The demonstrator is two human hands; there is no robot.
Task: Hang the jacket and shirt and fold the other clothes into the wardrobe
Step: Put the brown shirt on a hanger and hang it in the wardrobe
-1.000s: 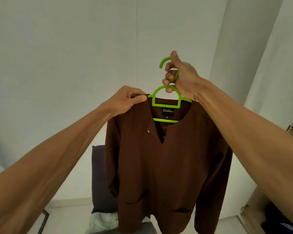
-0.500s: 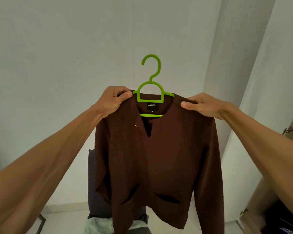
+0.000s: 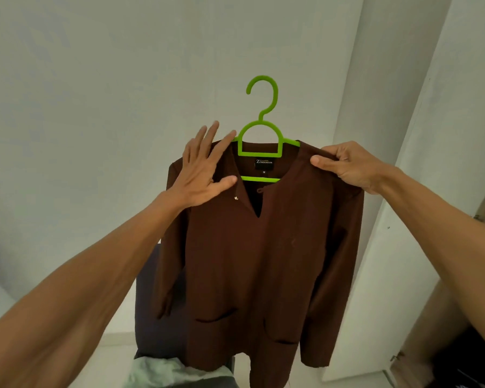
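A dark brown long-sleeved shirt [image 3: 263, 261] hangs on a bright green plastic hanger [image 3: 261, 130], held up in front of me against the white wall. My right hand [image 3: 347, 166] pinches the shirt's right shoulder over the hanger arm and carries the weight. My left hand [image 3: 205, 169] is spread flat with straight fingers against the shirt's left shoulder and collar. The hanger's hook stands free above the neckline.
A dark grey chair back [image 3: 157, 303] stands behind the shirt, with pale green and grey clothes [image 3: 163, 371] on its seat. A white wardrobe door [image 3: 403, 247] stands open on the right, with the wardrobe's wooden edge [image 3: 443, 317] and dark contents at the far right.
My right hand left the hanger hook and took the shirt's right shoulder. My left hand has since let go of the left shoulder and now lies flat on it, fingers spread.
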